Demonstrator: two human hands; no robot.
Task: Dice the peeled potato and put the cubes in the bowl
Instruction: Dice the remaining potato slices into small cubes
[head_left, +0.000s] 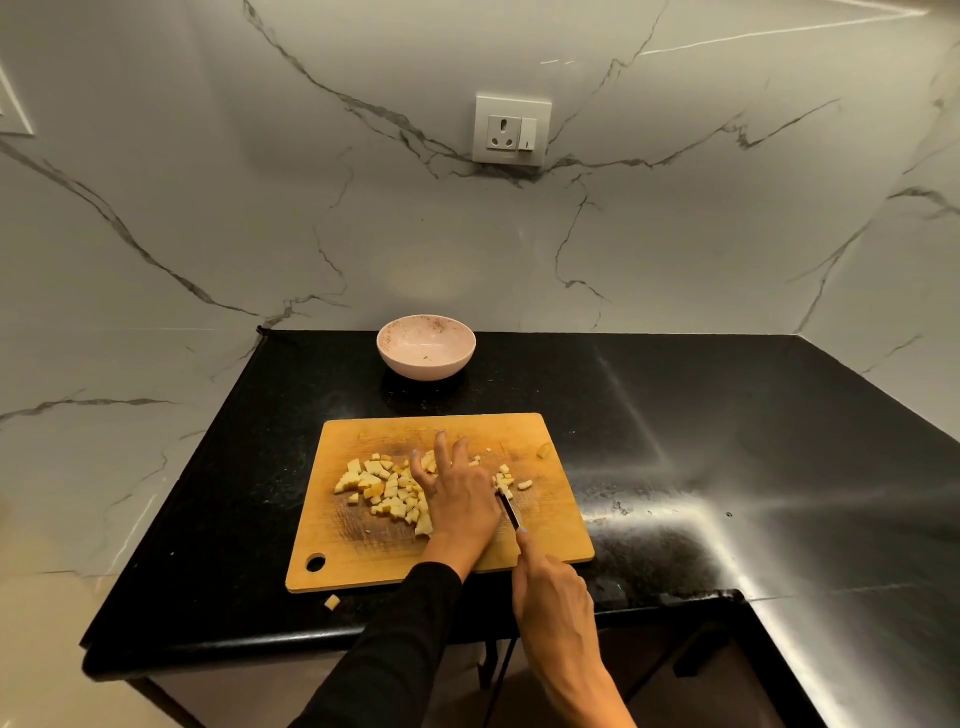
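Observation:
Several pale yellow potato cubes (382, 488) lie in a heap on the wooden cutting board (353, 551). My left hand (457, 499) rests on the board at the heap's right side, fingers spread and mostly straight. A few more cubes (506, 480) lie just right of it. My right hand (550, 587) grips the handle of a knife (509, 512), index finger along its spine, the blade pointing at those cubes. The pinkish bowl (426, 347) stands behind the board with no cubes inside.
One stray cube (332, 602) lies on the black counter (675, 441) in front of the board. A small piece (544, 451) sits near the board's far right corner. The counter's front edge is close to me; a marble wall with a socket (511, 130) rises behind.

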